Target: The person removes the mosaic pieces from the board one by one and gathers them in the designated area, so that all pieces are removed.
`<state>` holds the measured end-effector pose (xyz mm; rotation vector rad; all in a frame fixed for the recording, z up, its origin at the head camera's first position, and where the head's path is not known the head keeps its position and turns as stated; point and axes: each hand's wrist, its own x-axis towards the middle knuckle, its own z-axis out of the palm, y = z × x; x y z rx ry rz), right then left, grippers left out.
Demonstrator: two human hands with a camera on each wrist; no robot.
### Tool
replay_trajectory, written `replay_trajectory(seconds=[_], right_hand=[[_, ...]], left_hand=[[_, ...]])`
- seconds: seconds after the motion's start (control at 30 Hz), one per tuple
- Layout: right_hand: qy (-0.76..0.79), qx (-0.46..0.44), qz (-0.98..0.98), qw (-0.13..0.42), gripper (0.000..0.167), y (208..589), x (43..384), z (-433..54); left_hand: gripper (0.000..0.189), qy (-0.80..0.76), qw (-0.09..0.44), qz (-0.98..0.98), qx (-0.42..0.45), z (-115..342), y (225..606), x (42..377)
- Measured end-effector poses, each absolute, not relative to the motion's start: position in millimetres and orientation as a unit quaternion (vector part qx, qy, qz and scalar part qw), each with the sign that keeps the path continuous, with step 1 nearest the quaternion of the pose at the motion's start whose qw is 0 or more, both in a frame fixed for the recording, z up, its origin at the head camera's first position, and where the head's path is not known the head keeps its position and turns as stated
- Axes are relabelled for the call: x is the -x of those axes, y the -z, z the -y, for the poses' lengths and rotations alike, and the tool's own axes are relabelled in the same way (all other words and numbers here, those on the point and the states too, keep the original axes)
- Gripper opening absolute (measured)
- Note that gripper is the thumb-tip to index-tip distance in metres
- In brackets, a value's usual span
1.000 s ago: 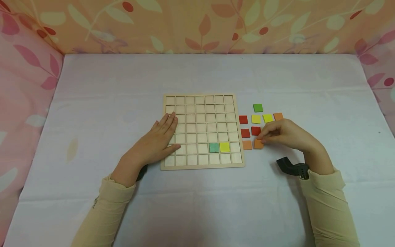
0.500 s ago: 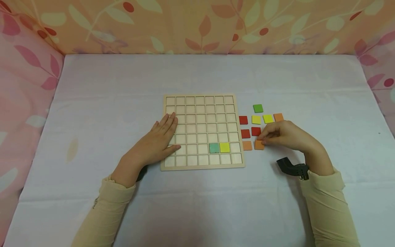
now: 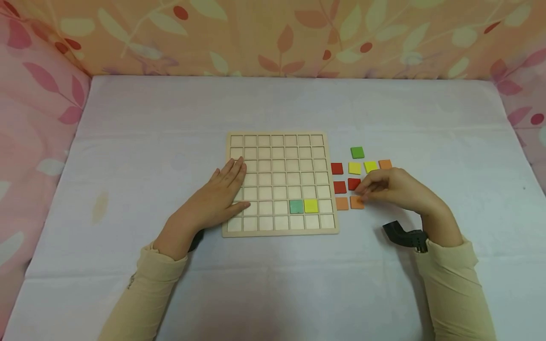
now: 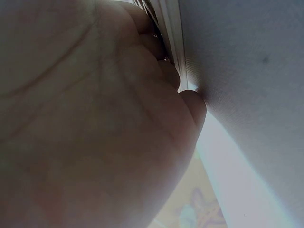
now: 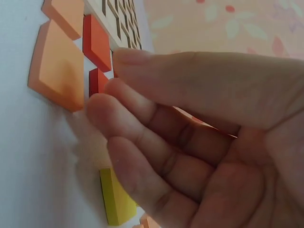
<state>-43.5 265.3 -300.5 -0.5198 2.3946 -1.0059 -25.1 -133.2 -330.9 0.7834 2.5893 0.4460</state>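
A square wooden grid board (image 3: 281,235) lies on the table. My left hand (image 3: 215,196) rests flat on its left edge, fingers straight and thumb spread. In the grid sit a teal tile (image 3: 296,206) and a yellow tile (image 3: 311,206), side by side. My right hand (image 3: 398,189) hovers by the loose tiles right of the board, fingers loosely bent. An orange tile (image 3: 357,202) lies just by its fingertips, beside a paler orange tile (image 3: 342,203). The right wrist view shows the hand (image 5: 190,142) holding nothing, apart from the orange tile (image 5: 57,69).
More loose tiles lie right of the board: several red ones (image 3: 337,168), a green one (image 3: 357,152), yellow ones (image 3: 354,168) and another orange one (image 3: 385,164). White cloth (image 3: 273,284) covers the table. Patterned curtains (image 3: 239,38) stand behind and at both sides.
My right fingers have let go of the orange tile, which has shifted slightly left toward the paler orange one. The left hand stays on the board. The head view has tilted slightly.
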Motion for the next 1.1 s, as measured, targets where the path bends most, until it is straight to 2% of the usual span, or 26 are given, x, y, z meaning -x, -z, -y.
replay_trajectory(seconds=[0.37, 1.1], right_hand=[[0.385, 0.225, -0.873, 0.199, 0.014, 304, 42, -256], [0.437, 0.265, -0.834, 0.208, 0.013, 309, 47, -218]], left_hand=[[0.083, -0.157, 0.199, -0.926, -0.28, 133, 330, 24], [0.083, -0.151, 0.195, -0.929, -0.276, 132, 331, 23]])
